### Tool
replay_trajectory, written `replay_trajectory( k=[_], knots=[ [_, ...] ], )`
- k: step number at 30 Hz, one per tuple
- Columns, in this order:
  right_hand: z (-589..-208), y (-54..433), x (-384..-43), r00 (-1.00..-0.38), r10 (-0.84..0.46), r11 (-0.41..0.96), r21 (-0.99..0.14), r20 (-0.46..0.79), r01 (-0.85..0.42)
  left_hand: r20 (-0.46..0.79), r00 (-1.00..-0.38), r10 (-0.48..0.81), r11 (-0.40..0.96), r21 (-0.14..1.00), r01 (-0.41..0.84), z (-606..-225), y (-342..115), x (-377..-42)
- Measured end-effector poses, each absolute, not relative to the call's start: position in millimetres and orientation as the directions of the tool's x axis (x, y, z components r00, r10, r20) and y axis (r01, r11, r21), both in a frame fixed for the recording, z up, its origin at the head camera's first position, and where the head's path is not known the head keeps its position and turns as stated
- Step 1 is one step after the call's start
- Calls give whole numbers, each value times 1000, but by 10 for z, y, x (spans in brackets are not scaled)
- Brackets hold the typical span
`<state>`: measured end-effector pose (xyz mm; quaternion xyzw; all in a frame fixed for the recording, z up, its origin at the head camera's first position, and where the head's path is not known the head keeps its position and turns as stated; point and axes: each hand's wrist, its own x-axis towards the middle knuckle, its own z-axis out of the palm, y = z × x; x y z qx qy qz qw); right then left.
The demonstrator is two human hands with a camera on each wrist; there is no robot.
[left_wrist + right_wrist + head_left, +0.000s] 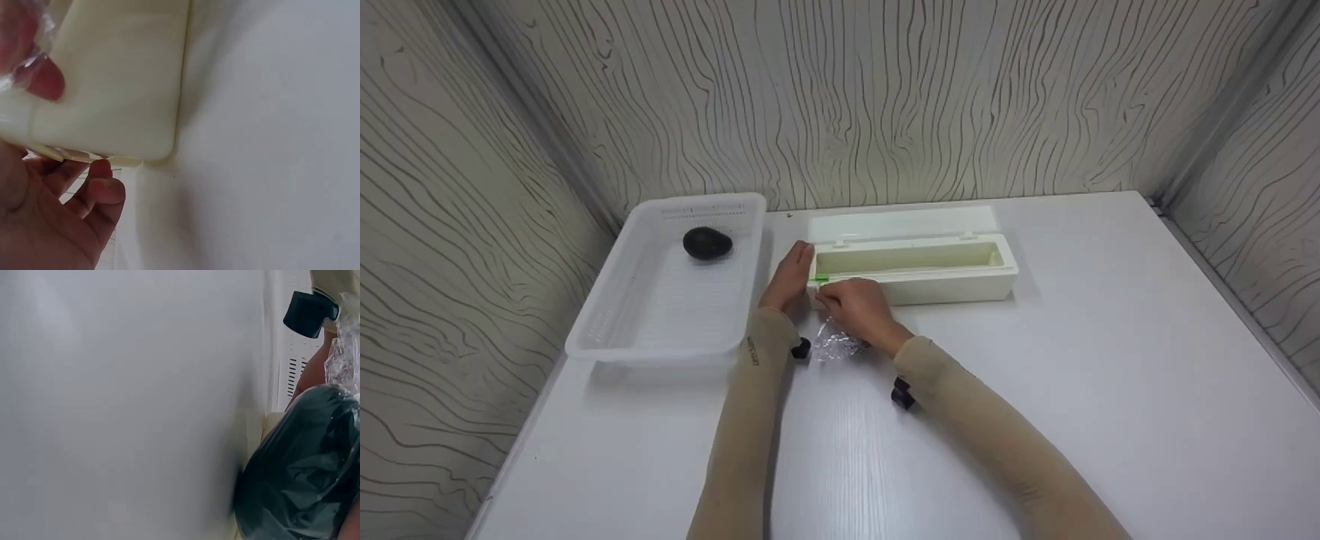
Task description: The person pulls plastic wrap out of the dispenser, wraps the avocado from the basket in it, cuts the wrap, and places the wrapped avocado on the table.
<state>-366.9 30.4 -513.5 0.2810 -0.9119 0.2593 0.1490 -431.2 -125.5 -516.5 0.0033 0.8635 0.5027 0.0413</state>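
Observation:
A cream cling film dispenser box stands with its lid raised and a green slider at the left end of its front edge. My left hand rests against the box's left end, fingers slightly bent in the left wrist view. At the front left corner, just below the slider, my right hand has curled fingers, pinching clear cling film. Close under that hand, the right wrist view shows a dark, rounded, film-covered thing, apparently an avocado; in the head view the hand hides it.
On the left, a white plastic basket holds a dark avocado near its back. Its right wall is close beside my left forearm. The white table meets patterned panels behind and at both sides.

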Motion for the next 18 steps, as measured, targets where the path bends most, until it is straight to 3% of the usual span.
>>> replay_trajectory(
  k=[6, 13, 18],
  knots=[
    [-5119, 344, -3704, -780, -473, 696, -370, 410, -616, -62, -997, 50, 507, 862, -28, -5155, -1243, -4331],
    [-5124, 318, -3700, -815, -474, 737, -356, 333, -574, -22, -998, 60, 517, 856, 12, -5165, -1249, -4280],
    [-5121, 307, -3703, -824, -474, 753, -343, 311, -562, -122, -987, 106, 424, 903, -66, -5122, -1222, -4200]
  ],
)
